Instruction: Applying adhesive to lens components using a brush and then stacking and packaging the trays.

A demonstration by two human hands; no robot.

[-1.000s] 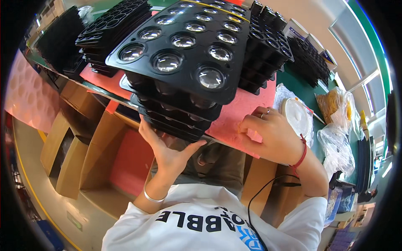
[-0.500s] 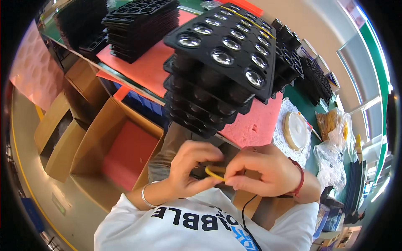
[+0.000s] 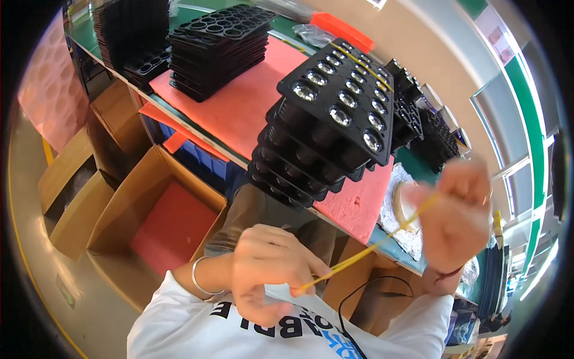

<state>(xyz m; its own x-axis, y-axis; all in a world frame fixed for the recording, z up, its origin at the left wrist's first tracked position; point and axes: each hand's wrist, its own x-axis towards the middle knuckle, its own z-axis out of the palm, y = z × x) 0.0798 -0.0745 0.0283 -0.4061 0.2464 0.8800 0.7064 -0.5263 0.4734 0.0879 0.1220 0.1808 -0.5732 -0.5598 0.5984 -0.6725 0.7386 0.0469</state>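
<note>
A yellow rubber band (image 3: 371, 248) is pulled out long between my two hands. One end is hooked on the fingers of my left hand (image 3: 263, 269), low in front of my shirt. The other end runs to my right hand (image 3: 457, 221), which is raised at the right and smeared by motion. Beyond my hands stands a tall stack of black plastic trays (image 3: 299, 161). Round, shiny, clear lens-like pieces (image 3: 340, 116) sit in the cups of its top tray. Another yellow band (image 3: 368, 66) lies across that tray's far part.
Pink foam sheets (image 3: 239, 107) cover part of the green bench. More black trays (image 3: 218, 60) are stacked at the left. A roll of tape (image 3: 402, 203) lies behind my right hand. An open cardboard box (image 3: 125, 221) stands on the floor at left, and a red bin (image 3: 341, 31) is far back.
My hands have parted, with the right one moving up and to the right. The yellow band, slack before, is now stretched between them. The view has shifted, so the stack appears farther right.
</note>
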